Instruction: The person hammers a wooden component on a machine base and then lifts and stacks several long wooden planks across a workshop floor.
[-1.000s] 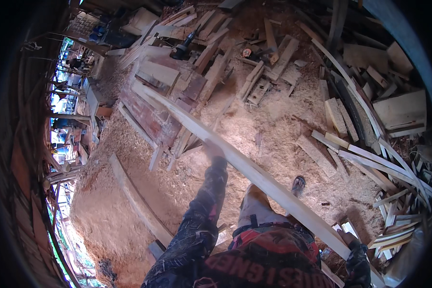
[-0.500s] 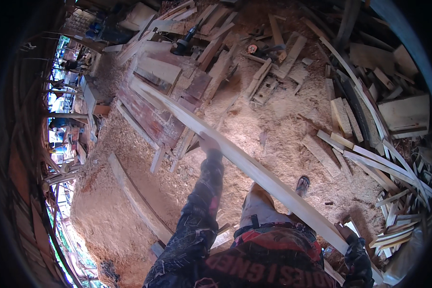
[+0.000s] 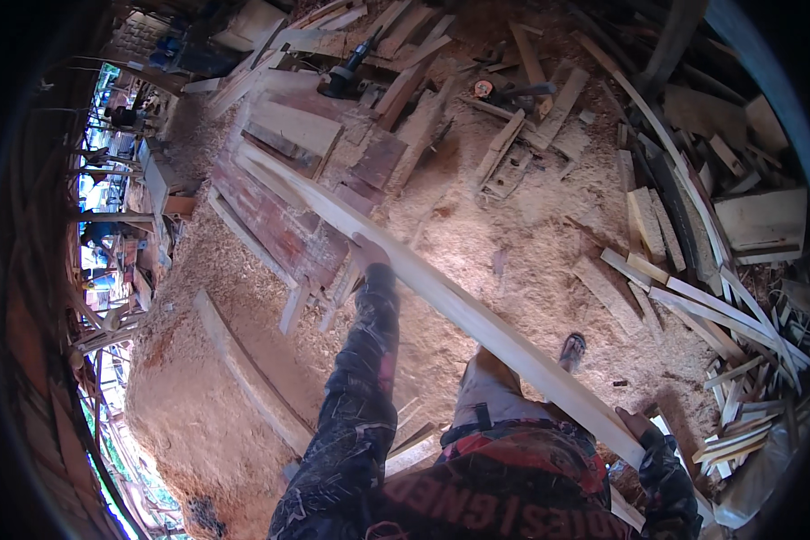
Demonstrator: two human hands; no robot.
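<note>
A long pale wooden plank [image 3: 477,317] slants across my front, from the low workbench [image 3: 270,211] at the far left down to my right hip. Its far end rests on or just over the bench. My left hand [image 3: 369,253] grips the plank's left edge about a third of the way along, arm stretched forward. At the near end my right hand [image 3: 637,425] holds the plank, its fingers over the upper edge. The underside of both grips is hidden.
A dark power tool [image 3: 340,79] lies at the bench's far end. An orange tape measure [image 3: 484,88] sits among offcuts beyond. Stacked wood strips [image 3: 738,315] crowd the right. A curved board [image 3: 243,364] lies in sawdust at left. My sandalled foot [image 3: 572,349] stands beside the plank.
My left hand has slid a little farther along the plank, toward the bench. My right hand has shifted slightly up and left at the near end.
</note>
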